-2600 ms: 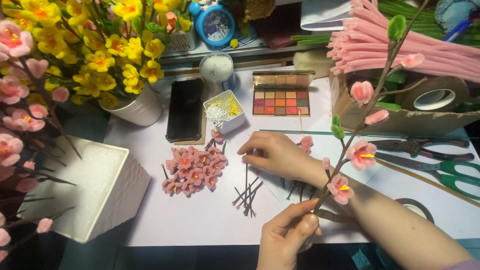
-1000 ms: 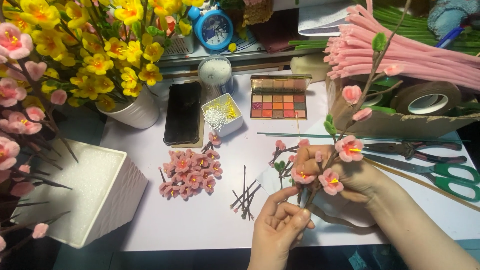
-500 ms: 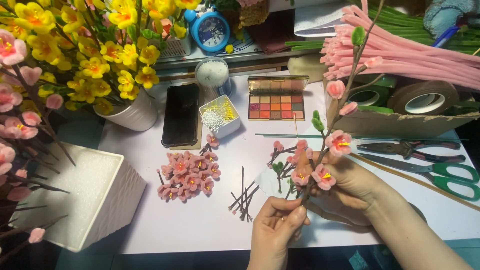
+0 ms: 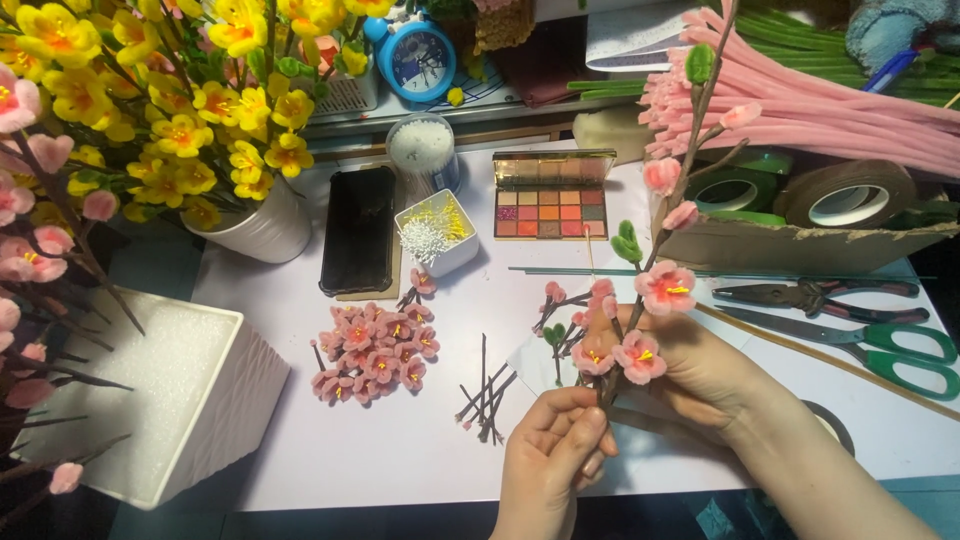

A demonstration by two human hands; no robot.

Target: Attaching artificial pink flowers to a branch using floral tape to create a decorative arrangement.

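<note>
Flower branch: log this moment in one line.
left hand: pinches flower branch low on stem | right hand: grip behind blossoms | branch: upright | loose pink blossoms: on table

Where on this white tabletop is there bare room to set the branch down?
Bare patch: front of the table, between the white square planter, the loose pink blossoms and the short dark stems. Crowded: the back row around the eyeshadow palette, and the right side by the green-handled scissors.

White table (image 4: 400, 460) under pink blossoms (image 4: 372, 350)

2 hands (image 4: 560, 450), 2 tape rolls (image 4: 845, 195), 1 clock (image 4: 415, 58), 1 phone (image 4: 360, 228), 1 scissors (image 4: 880, 345)
</note>
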